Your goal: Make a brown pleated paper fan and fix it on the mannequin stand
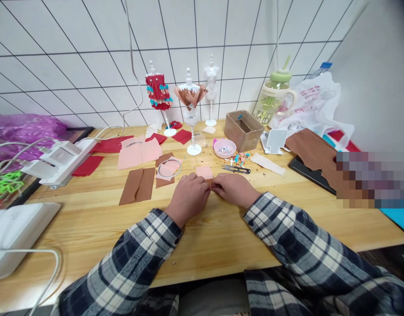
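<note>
Left hand (191, 196) and right hand (235, 188) had a little brown scrap (211, 183) pinched between them, kinda low over the desk (208, 245), right by a pink square (204, 171). Black snips (240, 170) lay just past the right.

Near the middle of the table (202, 250), the left hand (191, 195) and right hand (235, 188) meet, pinching a small brown piece (209, 182) between their fingertips. Just beyond them, toward the back edge, lie a pink square (204, 172) and thread snips (236, 169). Three white dress forms (211, 83) stand along the back edge, one in a red dress (155, 87). A cardboard box (251, 136) sits to their right; a power strip (69, 164) lies toward the left edge.
</note>
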A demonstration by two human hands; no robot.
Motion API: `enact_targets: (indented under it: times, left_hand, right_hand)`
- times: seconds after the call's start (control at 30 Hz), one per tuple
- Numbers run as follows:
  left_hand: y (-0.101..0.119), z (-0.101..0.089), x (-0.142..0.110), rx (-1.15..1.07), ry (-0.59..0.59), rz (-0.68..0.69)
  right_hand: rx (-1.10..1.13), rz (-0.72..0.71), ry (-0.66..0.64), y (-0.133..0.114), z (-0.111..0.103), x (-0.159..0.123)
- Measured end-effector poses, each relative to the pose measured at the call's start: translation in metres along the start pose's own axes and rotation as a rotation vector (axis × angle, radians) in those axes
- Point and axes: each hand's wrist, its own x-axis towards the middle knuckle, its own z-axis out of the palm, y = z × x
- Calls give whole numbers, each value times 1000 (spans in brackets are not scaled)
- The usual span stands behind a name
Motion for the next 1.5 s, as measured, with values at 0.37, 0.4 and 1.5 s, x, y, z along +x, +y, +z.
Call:
enact_targets:
  times: [0.37,0.4,1.5]
  left_hand:
    - [-1,0,2,-8,-23,-19]
    - [-1,0,2,-5,-28,-15]
    - [-8,8,3,-81,-35,35]
  right_hand:
    - [-60,23,26,2,3,0]
    - [-67,24,22,1,2,0]
    - [-69,68,-21,-3,0,0]
